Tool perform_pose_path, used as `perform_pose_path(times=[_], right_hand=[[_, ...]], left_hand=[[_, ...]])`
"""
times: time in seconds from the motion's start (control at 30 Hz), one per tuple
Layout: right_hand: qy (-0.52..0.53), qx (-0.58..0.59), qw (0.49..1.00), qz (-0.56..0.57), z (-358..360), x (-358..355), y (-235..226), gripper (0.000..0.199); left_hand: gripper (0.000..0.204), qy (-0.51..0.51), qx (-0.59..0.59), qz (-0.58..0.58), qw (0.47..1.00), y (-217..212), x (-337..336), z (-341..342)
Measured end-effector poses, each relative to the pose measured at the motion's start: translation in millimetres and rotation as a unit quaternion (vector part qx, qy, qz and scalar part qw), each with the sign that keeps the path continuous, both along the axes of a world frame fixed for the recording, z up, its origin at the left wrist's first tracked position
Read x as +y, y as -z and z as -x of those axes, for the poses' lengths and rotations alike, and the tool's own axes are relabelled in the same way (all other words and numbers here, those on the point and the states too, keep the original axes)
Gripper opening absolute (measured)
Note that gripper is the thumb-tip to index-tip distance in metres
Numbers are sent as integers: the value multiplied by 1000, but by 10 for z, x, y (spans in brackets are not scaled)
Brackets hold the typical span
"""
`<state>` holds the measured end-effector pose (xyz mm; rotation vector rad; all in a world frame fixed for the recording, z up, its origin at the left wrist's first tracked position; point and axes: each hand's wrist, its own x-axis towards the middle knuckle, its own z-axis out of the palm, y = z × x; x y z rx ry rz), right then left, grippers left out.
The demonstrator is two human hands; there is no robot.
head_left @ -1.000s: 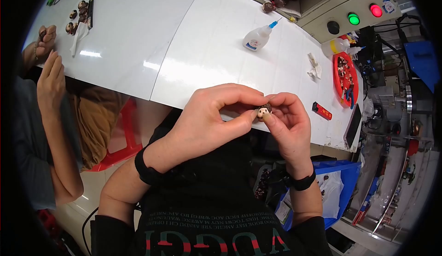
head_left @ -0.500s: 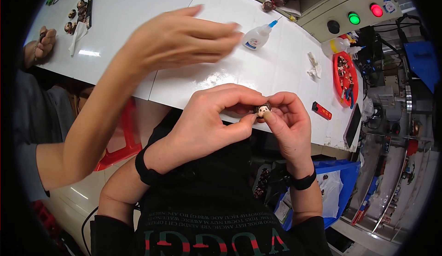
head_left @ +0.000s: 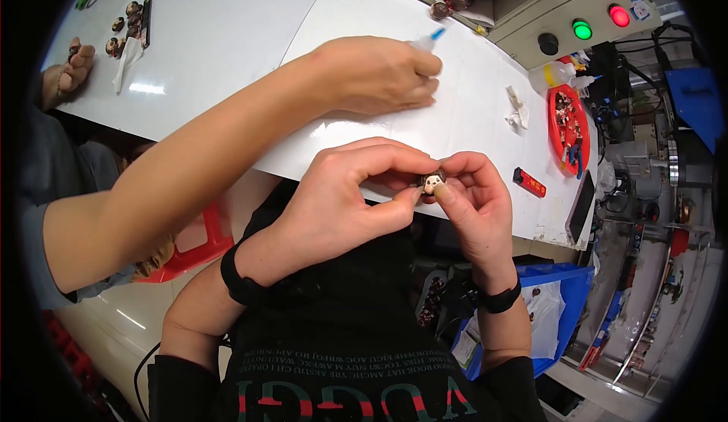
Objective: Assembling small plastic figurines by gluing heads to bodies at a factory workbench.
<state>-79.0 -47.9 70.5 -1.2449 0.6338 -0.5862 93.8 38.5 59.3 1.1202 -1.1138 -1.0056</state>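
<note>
Just over the table's near edge, a small doll head (head_left: 434, 182) with dark brown hair and a pale face is pinched between my two hands. My left hand (head_left: 341, 194) grips it from the left with thumb and fingers. On its other side, my right hand (head_left: 479, 198) presses the thumb near the face, fingers curled behind. Both hands partly hide the head. Beyond them, a co-worker's hand (head_left: 387, 77) is closed around a white squeeze bottle (head_left: 426, 41) with a blue tip, mostly covered by that hand.
A red tray (head_left: 557, 130) of small parts stands at the right, near a red-and-black stick-shaped object (head_left: 529, 182) and a dark phone-like slab (head_left: 581, 208). Crumpled tissue (head_left: 518, 111) lies nearby. Several doll heads (head_left: 134, 20) sit far left. A lit-button control box (head_left: 580, 24) borders the table.
The co-worker's arm has reached right, and its hand has closed on the squeeze bottle, which is now tilted. My hands and the doll head have barely moved.
</note>
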Motion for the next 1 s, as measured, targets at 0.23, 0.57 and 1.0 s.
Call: perform_pose_path(times=[0.23,0.57,1.0], right_hand=[[-20,53,998,-1,26,-39,-45,26],[-24,89,993,80,-60,-80,-368,21],[-58,138,986,76,-120,-135,-439,14]], left_hand=[[31,39,27,-24,999,-56,-4,-43],[28,52,126,-50,989,-76,-4,-66],[26,42,137,-47,989,-43,12,-45]])
